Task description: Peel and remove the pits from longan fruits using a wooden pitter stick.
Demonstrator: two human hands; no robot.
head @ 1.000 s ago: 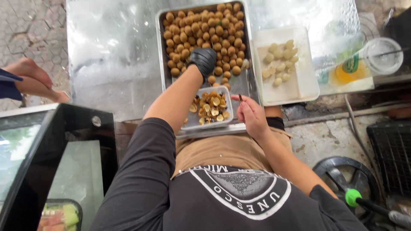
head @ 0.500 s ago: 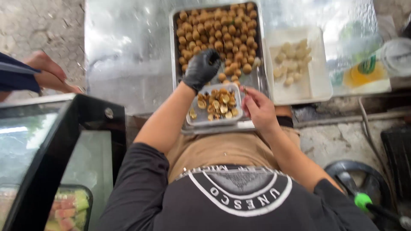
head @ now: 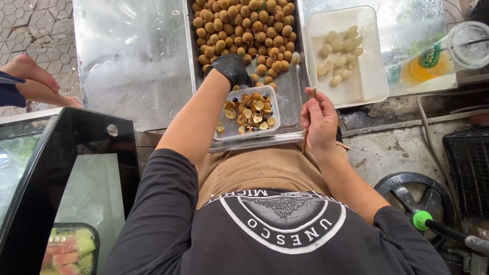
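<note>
Fruit (head: 244, 35) in the metal tray (head: 291, 97) looks small, round, brittle-shelled; gloved left hand (head: 232, 69) curls onto 1, right hand (head: 320, 121) pinches a thin stick (head: 304, 145).

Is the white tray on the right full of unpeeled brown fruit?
No, the white tray holds only a few pale peeled fruits, mostly bare.
</note>
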